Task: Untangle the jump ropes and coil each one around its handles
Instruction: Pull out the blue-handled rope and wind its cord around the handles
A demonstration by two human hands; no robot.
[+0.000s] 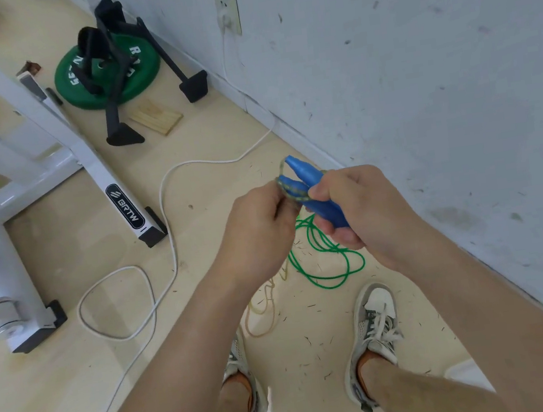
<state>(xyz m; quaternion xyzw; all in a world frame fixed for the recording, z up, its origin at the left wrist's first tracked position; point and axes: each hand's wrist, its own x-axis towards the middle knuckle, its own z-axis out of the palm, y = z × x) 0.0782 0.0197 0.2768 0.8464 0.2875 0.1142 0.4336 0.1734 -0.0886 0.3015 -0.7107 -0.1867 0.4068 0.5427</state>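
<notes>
Above the green rope (326, 267) on the floor (79, 386), the right hand (356, 208) clenched two blue handles (307, 173), tips pointing away. The left hand (259, 231) pinched the cord (291, 193) looped round them. The left forearm hid part of the cord's pale slack beside the green rope.

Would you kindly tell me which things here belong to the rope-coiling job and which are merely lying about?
Job: pair of blue plastic handles, gripped by the right hand; speckled yellowish braided rope wound on them, pinched by the left hand; thin green rope on the floor.
Lying about: green round weight plate; white power cable; wooden block; white machine frame.
</notes>
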